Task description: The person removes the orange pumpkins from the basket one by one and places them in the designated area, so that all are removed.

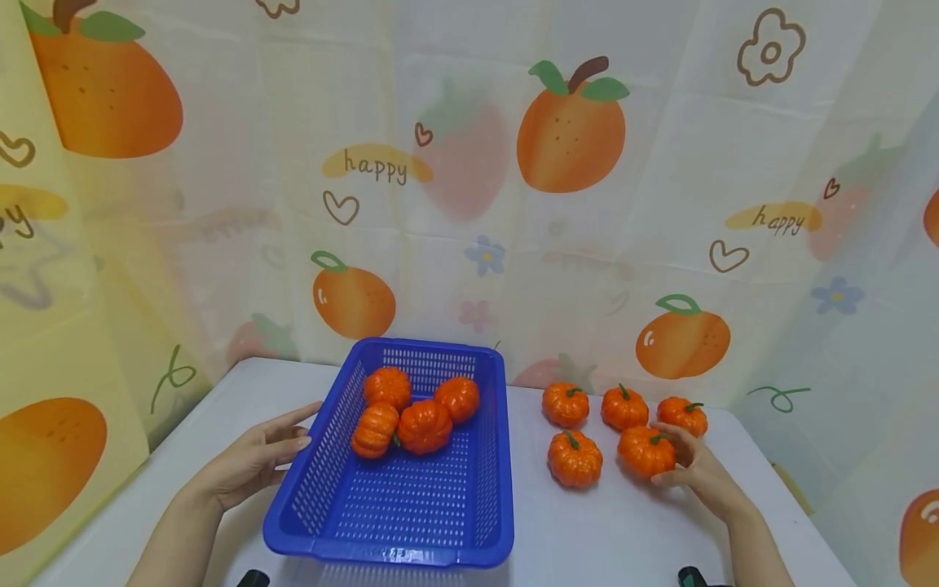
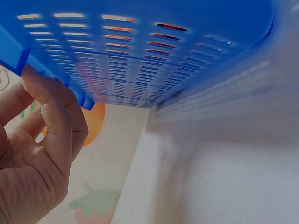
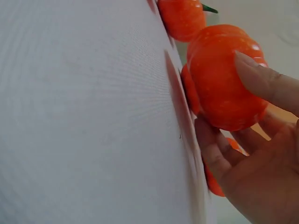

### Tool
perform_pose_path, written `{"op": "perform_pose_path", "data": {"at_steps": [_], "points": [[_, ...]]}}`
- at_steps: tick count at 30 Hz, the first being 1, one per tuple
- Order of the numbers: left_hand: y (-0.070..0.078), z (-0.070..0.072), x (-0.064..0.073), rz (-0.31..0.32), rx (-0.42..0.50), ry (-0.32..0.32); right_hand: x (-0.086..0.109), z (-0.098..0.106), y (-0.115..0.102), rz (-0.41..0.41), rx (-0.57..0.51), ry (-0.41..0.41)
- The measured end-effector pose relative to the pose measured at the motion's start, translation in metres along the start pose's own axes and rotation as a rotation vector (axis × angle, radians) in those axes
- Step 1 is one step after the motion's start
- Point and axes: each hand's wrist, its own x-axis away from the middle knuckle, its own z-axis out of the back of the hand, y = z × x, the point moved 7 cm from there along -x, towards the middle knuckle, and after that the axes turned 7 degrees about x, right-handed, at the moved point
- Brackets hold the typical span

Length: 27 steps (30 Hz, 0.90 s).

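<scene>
My right hand holds a small orange toy pumpkin with a green stem, thumb on the near side and fingers around the far side. In the right wrist view the thumb presses the glossy pumpkin close beside the white tabletop. My left hand is at the left rim of a blue plastic basket, its fingertips right at the edge. The left wrist view shows those loosely bent fingers under the rim beside the slotted wall. Several pumpkins lie at the basket's far end.
Other pumpkins stand on the white table right of the basket, close around the held one. Behind the table hangs a fruit-printed cloth. Dark objects show at the bottom edge of the head view.
</scene>
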Motion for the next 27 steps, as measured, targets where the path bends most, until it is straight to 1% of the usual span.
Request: {"op": "perform_pose_path", "data": {"at_steps": [3, 8, 16, 23, 27], "points": [[-0.0005, 0.0001, 0.0006, -0.001, 0.001, 0.0, 0.0006, -0.0028, 0.0036, -0.015, 0.016, -0.023], [-0.0017, 0.0015, 0.0015, 0.002, -0.003, 0.005, 0.0024, -0.0059, 0.0019, -0.008, 0.013, -0.043], [0.0, 0.0016, 0.0006, 0.008, -0.029, 0.022, 0.0019, -0.0055, 0.0017, -0.02, 0.023, -0.042], [-0.0003, 0.0022, 0.0007, 0.014, -0.038, 0.029, 0.0035, -0.0077, -0.0019, -0.024, -0.02, -0.054], [-0.0005, 0.0025, 0.0006, 0.015, -0.037, 0.027, 0.0036, -0.0079, -0.0016, -0.025, -0.019, -0.059]]}}
